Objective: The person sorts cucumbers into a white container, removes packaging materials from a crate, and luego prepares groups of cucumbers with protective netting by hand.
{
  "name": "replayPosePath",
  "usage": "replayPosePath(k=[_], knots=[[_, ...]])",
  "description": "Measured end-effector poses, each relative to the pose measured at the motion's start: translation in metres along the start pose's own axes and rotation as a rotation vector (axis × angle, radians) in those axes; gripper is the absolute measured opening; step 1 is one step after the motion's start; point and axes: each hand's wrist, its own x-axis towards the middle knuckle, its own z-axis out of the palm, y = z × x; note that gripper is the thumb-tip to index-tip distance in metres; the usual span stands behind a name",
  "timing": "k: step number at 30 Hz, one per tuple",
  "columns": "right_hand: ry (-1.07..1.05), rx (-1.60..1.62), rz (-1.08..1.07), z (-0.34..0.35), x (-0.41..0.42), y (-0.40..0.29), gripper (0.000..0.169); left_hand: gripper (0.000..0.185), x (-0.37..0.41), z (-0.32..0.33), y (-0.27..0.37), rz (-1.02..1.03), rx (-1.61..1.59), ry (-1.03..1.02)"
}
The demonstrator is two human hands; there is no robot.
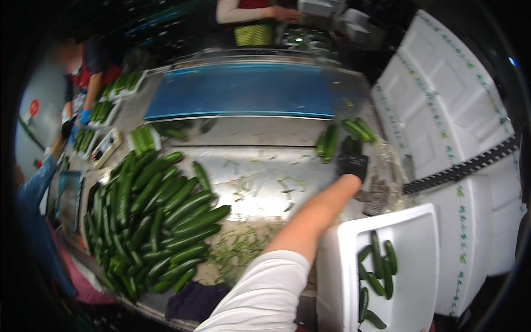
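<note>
My left hand (352, 164), in a black glove, reaches across the metal table to its right end. Its fingers are at some dark green cucumbers (351, 144); blur hides whether they grip any. Just left of it lies a pair of cucumbers (327, 143), and beyond it sit a few lighter ones (360, 129). My right hand is out of view. A white foam box (419, 249) stands at the near right with several cucumbers (388, 276) inside. A large pile of cucumbers (153, 220) covers the table's left part.
Green scraps (240, 249) litter the metal tabletop (257, 166). Across the back runs a blue panel (244, 91). Stacked white foam boxes (448, 103) with a black strap (460, 166) wall the right. Co-workers handle packed trays (101, 112) at left; another person (253, 20) stands behind.
</note>
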Motion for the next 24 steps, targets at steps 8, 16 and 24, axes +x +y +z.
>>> replayPosePath(k=[8,16,24], knots=[[-0.028,0.051,-0.046,0.002,0.0,0.006,0.054,0.037,-0.005,-0.098,-0.001,0.024,-0.781,-0.206],[-0.019,0.049,-0.038,0.002,-0.005,0.006,0.054,0.052,-0.08,-0.266,0.059,0.796,-1.267,-0.759],[-0.027,0.043,-0.04,0.001,-0.002,0.008,0.054,0.071,0.008,-0.154,0.02,0.19,0.062,-0.332]])
